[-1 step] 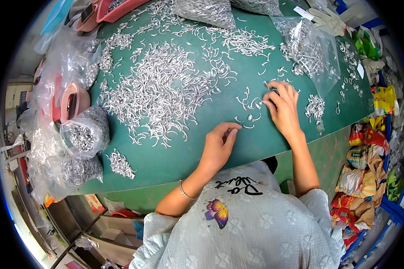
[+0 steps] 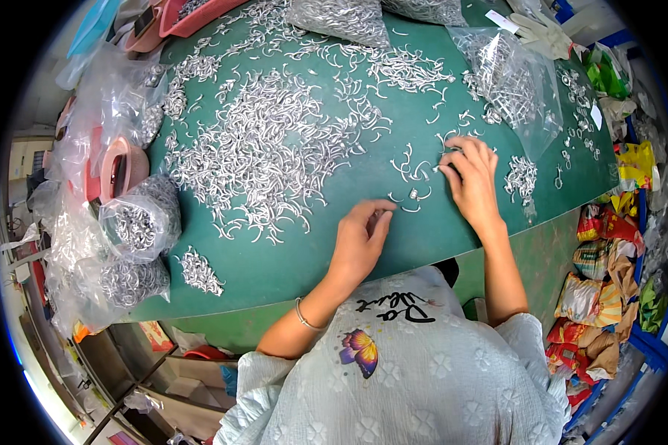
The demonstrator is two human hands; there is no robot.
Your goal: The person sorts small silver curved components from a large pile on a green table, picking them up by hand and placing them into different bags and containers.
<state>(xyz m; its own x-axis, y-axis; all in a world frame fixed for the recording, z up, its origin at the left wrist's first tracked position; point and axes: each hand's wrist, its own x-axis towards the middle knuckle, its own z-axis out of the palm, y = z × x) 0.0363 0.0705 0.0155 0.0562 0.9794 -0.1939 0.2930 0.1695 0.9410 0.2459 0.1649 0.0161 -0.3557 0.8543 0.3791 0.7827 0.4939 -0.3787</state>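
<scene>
My left hand (image 2: 358,236) is above the green table (image 2: 304,274) near its front edge, fingers curled and thumb close to the index finger. Whatever lies between them, if anything, is hidden. To its right, my right hand (image 2: 469,174) is bent down with closed fingers at the table top; a silver glint shows by the thumb, too small to name. Between the hands lie several loose curved silver metal pieces (image 2: 412,172). Left of them spreads a large heap of such curved pieces (image 2: 267,141). Right of my right hand sits a small silver pile (image 2: 522,178).
Clear plastic bags of metal parts stand at the left edge (image 2: 137,226), the back (image 2: 341,18) and the back right (image 2: 508,81). A pink container (image 2: 130,167) is among the left bags. Ring-like pieces (image 2: 571,141) lie at the right edge. Coloured packages (image 2: 590,289) fill a shelf beyond.
My right hand has shifted slightly to the right, away from the loose pieces. My left hand has drawn back a little to the left.
</scene>
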